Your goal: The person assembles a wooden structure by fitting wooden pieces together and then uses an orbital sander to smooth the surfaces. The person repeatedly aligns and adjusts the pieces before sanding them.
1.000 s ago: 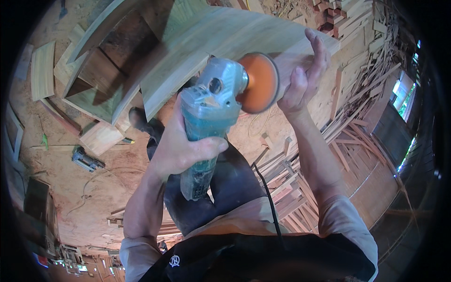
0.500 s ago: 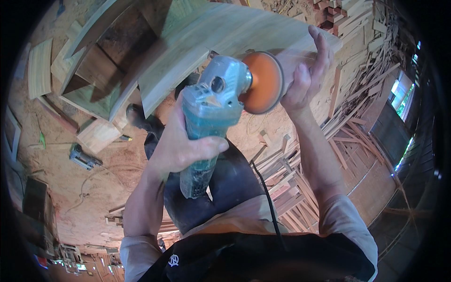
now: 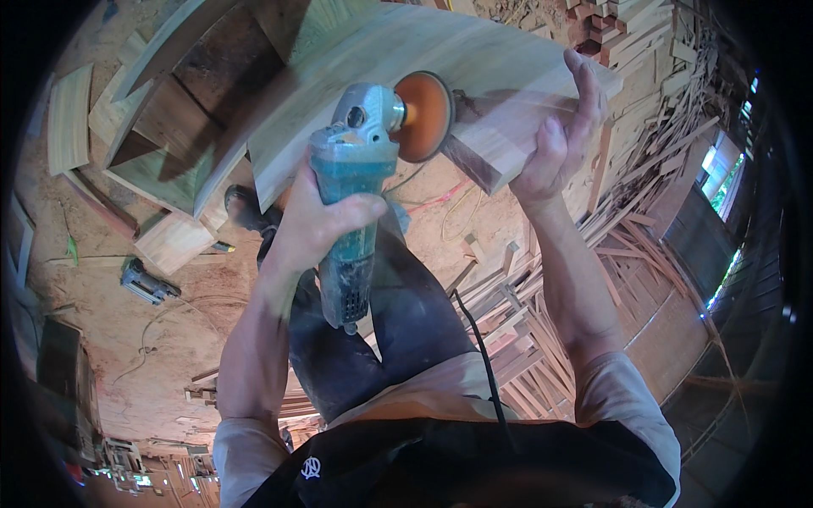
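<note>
In my left hand (image 3: pixel 318 224) is an angle grinder (image 3: pixel 351 182) with a teal body and silver head. My fingers wrap its body, thumb across the top. Its orange sanding disc (image 3: pixel 423 117) is tilted and lies against or just above a pale wooden board (image 3: pixel 356 63); contact is hard to tell. My right hand (image 3: pixel 549 161) rests at the board's right end with fingers stretched out and thumb raised. A squared corner of the board shows between the disc and this hand. The undersides of the right fingers are hidden.
A curved wooden frame with compartments (image 3: pixel 182 118) stands at the left. A power tool (image 3: pixel 146 282) with a cord lies on the dusty floor. Loose wood strips (image 3: pixel 542 356) pile up along the right, and stacked reddish blocks (image 3: pixel 597 21) sit at the far right.
The grinder has moved up and left, away from my right hand, uncovering the board's near corner. My right hand stays almost in place.
</note>
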Demonstrator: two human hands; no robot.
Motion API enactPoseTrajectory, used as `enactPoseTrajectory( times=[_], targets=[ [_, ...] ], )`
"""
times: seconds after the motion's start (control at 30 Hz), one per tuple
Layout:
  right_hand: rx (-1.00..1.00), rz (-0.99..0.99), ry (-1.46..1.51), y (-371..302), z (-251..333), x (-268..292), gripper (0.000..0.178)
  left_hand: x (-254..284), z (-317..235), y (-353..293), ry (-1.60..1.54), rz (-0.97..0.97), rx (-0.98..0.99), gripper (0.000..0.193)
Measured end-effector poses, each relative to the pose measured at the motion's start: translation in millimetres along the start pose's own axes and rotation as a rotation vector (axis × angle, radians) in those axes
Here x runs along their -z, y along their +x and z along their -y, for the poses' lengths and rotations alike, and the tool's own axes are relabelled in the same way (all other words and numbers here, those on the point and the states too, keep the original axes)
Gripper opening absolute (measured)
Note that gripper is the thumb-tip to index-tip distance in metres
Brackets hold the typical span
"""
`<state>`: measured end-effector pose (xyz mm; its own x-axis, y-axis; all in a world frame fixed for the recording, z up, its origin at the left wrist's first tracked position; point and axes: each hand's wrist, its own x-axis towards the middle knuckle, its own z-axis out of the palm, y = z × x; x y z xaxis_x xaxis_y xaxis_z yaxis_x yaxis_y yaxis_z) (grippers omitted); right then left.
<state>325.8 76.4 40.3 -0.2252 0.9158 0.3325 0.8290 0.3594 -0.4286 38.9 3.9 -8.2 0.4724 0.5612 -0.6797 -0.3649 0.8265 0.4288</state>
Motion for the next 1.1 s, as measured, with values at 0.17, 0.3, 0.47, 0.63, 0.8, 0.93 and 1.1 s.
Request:
enactPoseTrajectory(
  times=[0.17,0.3,0.47,0.63,0.8,0.93,1.1],
  targets=[
    [-0.004,0.005,-0.004,-3.9,-4.1,1.2,0.07,-8.5,-10.2,-18.0,-0.038,0.087,0.073,0.087],
    [-0.003,-0.021,0.019,-3.0,-3.0,-3.5,0.07,-19.1,-17.4,-36.8,0.001,0.105,0.032,0.091],
    [0.004,0.024,-0.044,1.1,-0.6,2.1,0.069,-17.7,-18.4,-22.0,0.068,0.071,-0.002,0.091],
    [-0.037,0.065,-0.052,-12.5,-7.3,9.8,0.068,-13.4,-5.7,-7.2,0.042,0.061,-0.009,0.088],
    [-0.003,0.182,-0.184,-9.7,-1.0,25.0,0.063,7.3,15.6,0.2,0.104,-0.026,0.014,0.088],
    [0.352,0.57,-0.176,34.9,-1.4,60.3,0.053,21.7,31.6,-39.6,-0.004,-0.024,0.06,0.086],
    [0.44,1.001,-0.249,72.9,-23.4,66.6,0.048,20.4,38.3,-63.6,-0.06,-0.013,0.156,0.09]
  ],
)
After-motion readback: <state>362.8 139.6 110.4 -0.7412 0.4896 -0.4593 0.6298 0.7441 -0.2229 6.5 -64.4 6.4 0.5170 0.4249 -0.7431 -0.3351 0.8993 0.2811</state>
